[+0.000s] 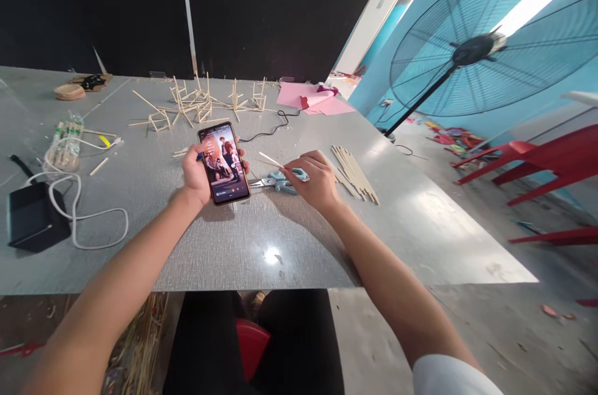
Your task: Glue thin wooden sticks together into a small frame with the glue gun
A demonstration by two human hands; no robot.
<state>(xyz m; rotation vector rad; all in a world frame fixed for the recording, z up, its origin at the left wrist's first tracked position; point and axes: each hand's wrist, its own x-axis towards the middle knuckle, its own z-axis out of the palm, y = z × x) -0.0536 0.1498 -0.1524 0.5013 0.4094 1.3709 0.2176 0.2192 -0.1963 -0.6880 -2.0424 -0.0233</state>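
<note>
My left hand [196,172] is closed around a smartphone [225,164], whose lit screen faces me and shows a picture of several figures. Between the thumb and fingers of my right hand [315,180] is a thin wooden stick [271,160], pointing up and to the left. Beneath that hand lies a pair of scissors [280,180] with light blue handles, the blade tips partly covered by the phone. Just right of my right hand, several loose wooden sticks [355,174] are spread in a row on the grey table [289,239].
Stick frames [200,102] stand along the back of the table, beside pink paper [315,98]. At left are a dark box [37,217], a white cable [100,214] and a bagged bundle of sticks [68,142]. A large fan [471,49] and red chairs [555,161] are on the right.
</note>
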